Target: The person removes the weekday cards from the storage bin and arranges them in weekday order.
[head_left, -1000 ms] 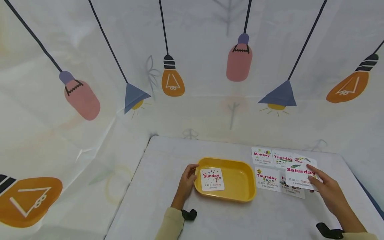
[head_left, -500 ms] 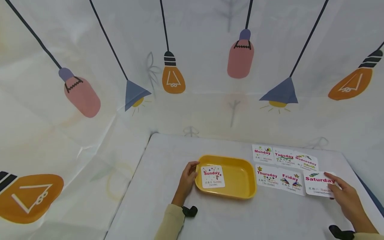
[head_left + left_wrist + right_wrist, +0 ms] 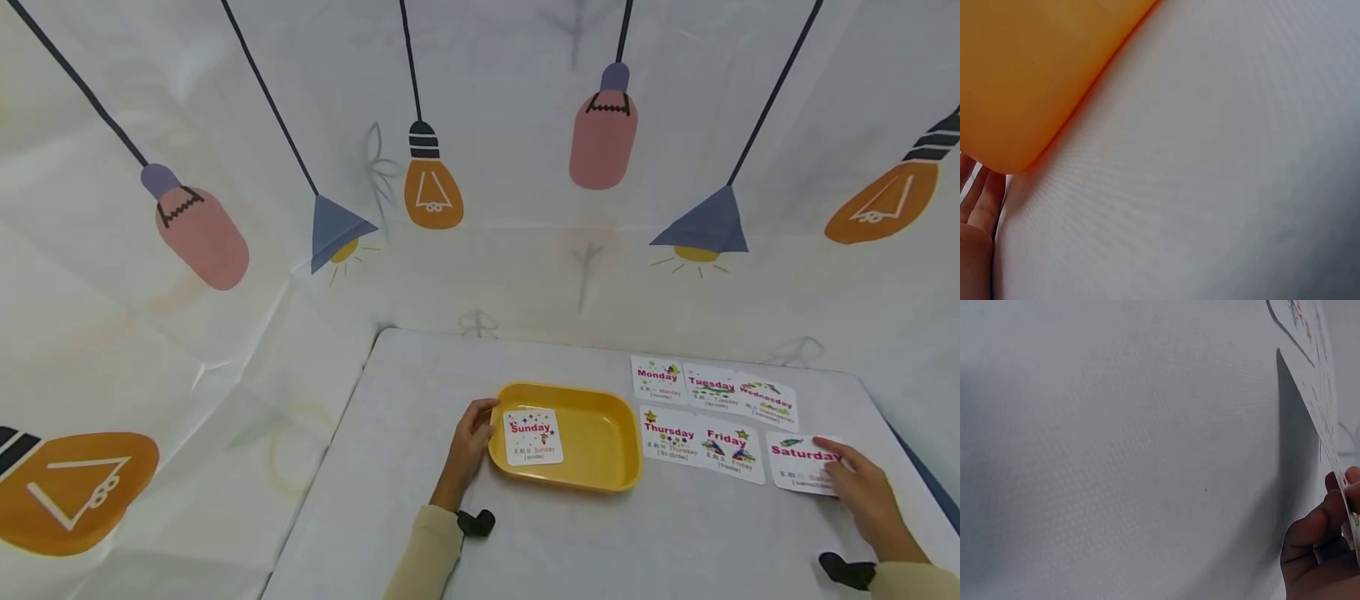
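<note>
A yellow tray [image 3: 600, 437] lies on the white table, with a Sunday card [image 3: 533, 437] inside its left part. My left hand [image 3: 467, 446] holds the tray's left rim; in the left wrist view its fingers [image 3: 986, 203] are partly hidden by the tray's corner. At the right, my right hand [image 3: 862, 492] pinches the right side of a Saturday card [image 3: 795, 467]. In the right wrist view this card [image 3: 1310, 403] leans, its held side raised off the table. Right of the tray are a Thursday card [image 3: 667, 435] and a Friday card [image 3: 731, 450].
Behind them lie a Monday card [image 3: 657, 381], a Tuesday card [image 3: 709, 390] and a Wednesday card [image 3: 767, 402] in a row. The white table [image 3: 600, 550] meets a sheet wall [image 3: 510, 275] printed with lamps.
My right hand has carried the Saturday card rightwards, from over the Friday and Wednesday cards to beside Friday, and lowered it to the table. My left hand has stayed at the tray.
</note>
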### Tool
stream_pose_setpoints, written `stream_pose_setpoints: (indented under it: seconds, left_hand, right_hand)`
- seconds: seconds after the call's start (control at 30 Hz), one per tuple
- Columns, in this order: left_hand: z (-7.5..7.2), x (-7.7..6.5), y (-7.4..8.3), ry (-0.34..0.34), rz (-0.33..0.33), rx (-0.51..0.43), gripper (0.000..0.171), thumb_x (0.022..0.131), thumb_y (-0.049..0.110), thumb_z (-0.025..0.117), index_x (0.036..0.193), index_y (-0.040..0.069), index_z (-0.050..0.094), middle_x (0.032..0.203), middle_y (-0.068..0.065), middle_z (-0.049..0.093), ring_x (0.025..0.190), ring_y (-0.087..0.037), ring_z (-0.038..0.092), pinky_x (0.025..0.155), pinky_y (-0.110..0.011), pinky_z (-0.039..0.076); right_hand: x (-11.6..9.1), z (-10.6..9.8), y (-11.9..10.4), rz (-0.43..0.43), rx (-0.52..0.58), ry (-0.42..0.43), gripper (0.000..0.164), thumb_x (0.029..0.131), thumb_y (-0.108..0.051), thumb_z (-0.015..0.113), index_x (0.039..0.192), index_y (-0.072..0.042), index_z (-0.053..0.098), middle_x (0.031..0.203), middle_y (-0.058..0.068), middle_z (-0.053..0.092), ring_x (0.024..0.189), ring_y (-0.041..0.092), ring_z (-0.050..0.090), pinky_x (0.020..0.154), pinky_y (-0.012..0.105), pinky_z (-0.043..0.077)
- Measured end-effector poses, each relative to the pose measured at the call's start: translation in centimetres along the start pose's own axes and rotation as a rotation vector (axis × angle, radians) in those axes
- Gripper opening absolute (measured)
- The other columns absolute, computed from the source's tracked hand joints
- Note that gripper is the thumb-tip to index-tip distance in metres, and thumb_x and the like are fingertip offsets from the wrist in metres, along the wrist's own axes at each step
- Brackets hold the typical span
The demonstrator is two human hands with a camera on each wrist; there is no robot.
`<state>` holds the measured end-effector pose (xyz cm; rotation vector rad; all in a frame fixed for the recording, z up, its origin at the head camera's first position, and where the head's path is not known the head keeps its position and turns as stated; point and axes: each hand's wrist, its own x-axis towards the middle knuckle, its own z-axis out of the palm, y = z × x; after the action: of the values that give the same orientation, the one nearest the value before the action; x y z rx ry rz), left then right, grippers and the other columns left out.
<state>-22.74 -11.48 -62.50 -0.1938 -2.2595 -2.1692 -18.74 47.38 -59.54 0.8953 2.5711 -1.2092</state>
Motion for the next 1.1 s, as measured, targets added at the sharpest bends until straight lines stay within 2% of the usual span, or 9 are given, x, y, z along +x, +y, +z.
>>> stream_pose_setpoints:
  seconds: [0.07,0.17,0.37,0.6,0.87,0.93,1.1]
  left_hand:
    - [0.1,0.0,0.0,0.001,0.014,0.002,0.042,0.095,-0.002,0.047,0.134,0.009,0.054,0.142,-0.008,0.054,0.137,-0.026,0.050,0.117,-0.038,0.038]
    - [0.2,0.0,0.0,0.002,0.017,0.010,0.041,0.095,-0.001,0.047,0.133,0.012,0.055,0.142,-0.006,0.055,0.137,-0.025,0.050,0.117,-0.038,0.038]
    - [0.5,-0.6,-0.1,0.017,-0.014,0.030,0.041,0.094,-0.001,0.046,0.131,0.014,0.057,0.140,-0.004,0.056,0.136,-0.024,0.051,0.116,-0.040,0.039]
    - [0.4,-0.8,0.0,0.009,-0.007,0.021,0.041,0.095,-0.001,0.046,0.132,0.013,0.056,0.141,-0.005,0.055,0.137,-0.026,0.050,0.117,-0.041,0.038]
    - [0.3,-0.8,0.2,0.009,-0.009,0.028,0.043,0.096,-0.005,0.044,0.136,0.007,0.053,0.145,-0.011,0.052,0.140,-0.030,0.048,0.118,-0.042,0.036]
    - [0.3,-0.8,0.5,0.004,-0.013,0.031,0.043,0.097,-0.006,0.042,0.137,0.005,0.052,0.145,-0.013,0.052,0.140,-0.031,0.047,0.118,-0.042,0.036]
    - [-0.1,-1.1,2.8,-0.028,-0.024,0.011,0.041,0.097,-0.006,0.043,0.137,0.003,0.052,0.144,-0.012,0.053,0.139,-0.028,0.049,0.117,-0.041,0.037]
  right_hand:
    - [0.3,0.0,0.2,-0.013,-0.045,-0.018,0.060,0.099,-0.011,0.031,0.157,-0.001,0.019,0.161,0.033,0.005,0.128,0.051,0.027,0.094,0.061,0.036]
    - [0.4,0.0,0.6,-0.030,-0.110,-0.042,0.061,0.097,-0.012,0.033,0.156,0.001,0.020,0.156,0.038,0.014,0.120,0.050,0.031,0.089,0.061,0.035]
    - [0.4,0.0,1.2,-0.023,-0.172,-0.080,0.065,0.097,-0.015,0.042,0.155,0.002,0.019,0.149,0.040,0.021,0.123,0.055,0.031,0.098,0.071,0.030]
    - [0.2,0.5,1.0,-0.015,-0.190,-0.075,0.067,0.097,-0.013,0.047,0.156,0.002,0.019,0.152,0.040,0.016,0.128,0.057,0.026,0.104,0.073,0.026]
    - [-0.1,0.7,-0.1,-0.006,-0.178,-0.083,0.068,0.097,-0.013,0.049,0.156,0.001,0.019,0.152,0.039,0.018,0.123,0.056,0.031,0.100,0.071,0.032]
    - [-0.2,0.6,-0.4,-0.006,-0.176,-0.095,0.069,0.097,-0.014,0.050,0.156,0.001,0.018,0.152,0.039,0.018,0.123,0.056,0.031,0.100,0.071,0.032]
    - [-0.3,0.5,-0.8,-0.020,-0.191,-0.105,0.069,0.098,-0.019,0.051,0.156,0.001,0.019,0.150,0.039,0.020,0.123,0.056,0.032,0.098,0.071,0.033]
